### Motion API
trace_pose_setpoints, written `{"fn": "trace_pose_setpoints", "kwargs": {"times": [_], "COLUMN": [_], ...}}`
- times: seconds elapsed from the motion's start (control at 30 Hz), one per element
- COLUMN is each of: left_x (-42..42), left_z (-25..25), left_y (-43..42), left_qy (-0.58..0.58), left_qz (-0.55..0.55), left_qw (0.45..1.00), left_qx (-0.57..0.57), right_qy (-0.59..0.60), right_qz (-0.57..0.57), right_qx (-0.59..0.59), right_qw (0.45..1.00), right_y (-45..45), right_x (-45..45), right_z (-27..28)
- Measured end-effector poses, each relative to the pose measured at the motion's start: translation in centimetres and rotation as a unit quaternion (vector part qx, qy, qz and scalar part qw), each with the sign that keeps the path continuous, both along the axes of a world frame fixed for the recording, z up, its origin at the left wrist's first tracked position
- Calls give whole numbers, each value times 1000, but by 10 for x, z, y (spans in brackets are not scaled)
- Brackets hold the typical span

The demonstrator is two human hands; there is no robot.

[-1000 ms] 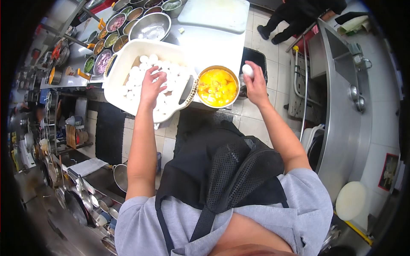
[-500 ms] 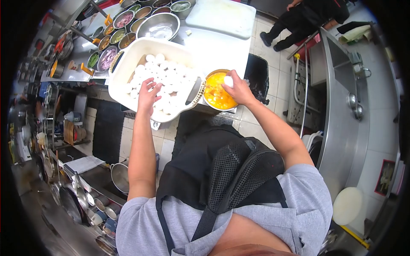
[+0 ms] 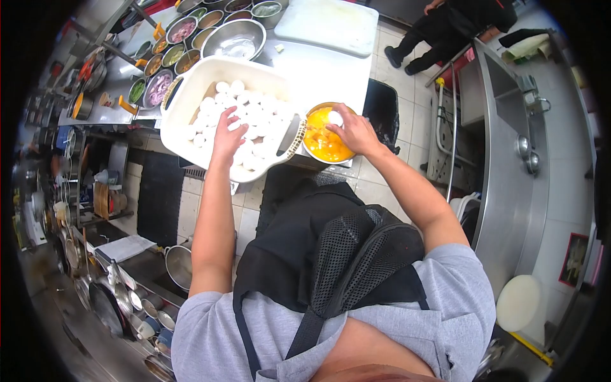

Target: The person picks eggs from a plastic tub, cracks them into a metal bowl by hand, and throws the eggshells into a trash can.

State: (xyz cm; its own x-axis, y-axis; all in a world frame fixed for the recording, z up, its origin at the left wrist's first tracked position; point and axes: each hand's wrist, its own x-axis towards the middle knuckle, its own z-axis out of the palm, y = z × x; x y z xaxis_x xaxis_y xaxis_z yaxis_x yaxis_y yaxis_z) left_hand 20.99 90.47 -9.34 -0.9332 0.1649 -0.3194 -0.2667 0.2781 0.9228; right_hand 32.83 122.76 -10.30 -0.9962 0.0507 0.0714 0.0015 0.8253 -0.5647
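My right hand [image 3: 356, 132] grips a white egg [image 3: 335, 118] above a round metal bowl [image 3: 310, 151]. Yellow-orange raw egg [image 3: 326, 145] with many yolks fills much of that bowl. To the left stands a large white plastic tub [image 3: 173, 127] with rope-like trim on its handles, and many whole white eggs [image 3: 259, 109] lie inside. Over the near part of the tub hovers my left hand [image 3: 227, 141], its fingers spread and apart. I see nothing held in it, though its palm is turned away from view.
Several metal containers of chopped food [image 3: 160, 88], an empty-looking steel bowl [image 3: 235, 39] and a white cutting board [image 3: 328, 25] share the worktop. A black-lined bin [image 3: 384, 111] stands right of it. Another person [image 3: 439, 35] in dark clothes is at the upper right, near a steel sink [image 3: 517, 114].
My left hand has shifted slightly up and right over the eggs, fingers spreading. My right hand has turned a little, and the egg in it sits slightly further left.
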Motion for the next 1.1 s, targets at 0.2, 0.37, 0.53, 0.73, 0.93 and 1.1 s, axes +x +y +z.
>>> {"fn": "trace_pose_setpoints", "kwargs": {"times": [0.2,0.37,0.53,0.73,0.93,1.1], "left_x": [-23,-20,-23,-2,-9,-34], "left_z": [-35,-40,-33,-37,-37,-51], "left_y": [16,41,40,49,60,63], "left_qy": [103,159,132,176,166,146], "left_qz": [-96,-262,-277,-317,-334,-403], "left_qw": [979,827,831,813,798,758], "left_qx": [-150,-471,-465,-456,-474,-492], "right_qy": [-14,-11,117,60,105,96], "right_qz": [-47,-51,-105,-195,-125,-45], "right_qx": [-11,-80,-112,88,43,-42], "right_qw": [999,995,981,975,986,993], "right_y": [0,13,62,123,94,58], "right_x": [-5,-5,-14,-15,-1,0], "right_z": [32,28,28,-14,-17,0]}}
